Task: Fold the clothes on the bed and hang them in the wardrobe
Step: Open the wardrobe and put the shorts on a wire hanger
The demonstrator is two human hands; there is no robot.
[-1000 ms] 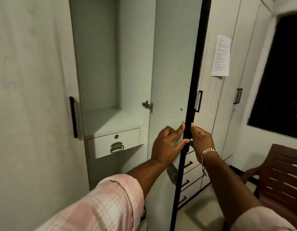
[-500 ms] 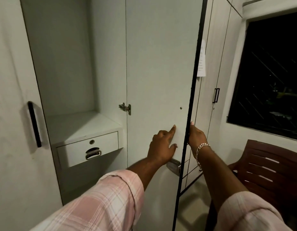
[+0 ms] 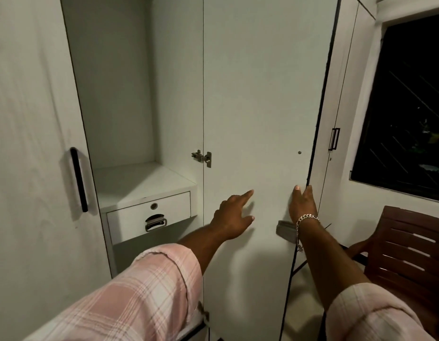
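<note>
The white wardrobe's right door stands swung open, its inner face towards me. My right hand grips the door's dark outer edge at about waist height, thumb on the inner face and fingers around the edge. My left hand hovers at the inner face of the door, fingers spread and holding nothing. The open compartment has a bare shelf above a small drawer with a metal pull. No clothes or bed are in view.
The left wardrobe door with its black handle is closed. To the right are further closed doors, a dark window and a brown slatted chair close to my right arm.
The door has swung further open to the right. My left hand has let go of the door's edge and now spreads out by the inner face. My right hand stays on the edge.
</note>
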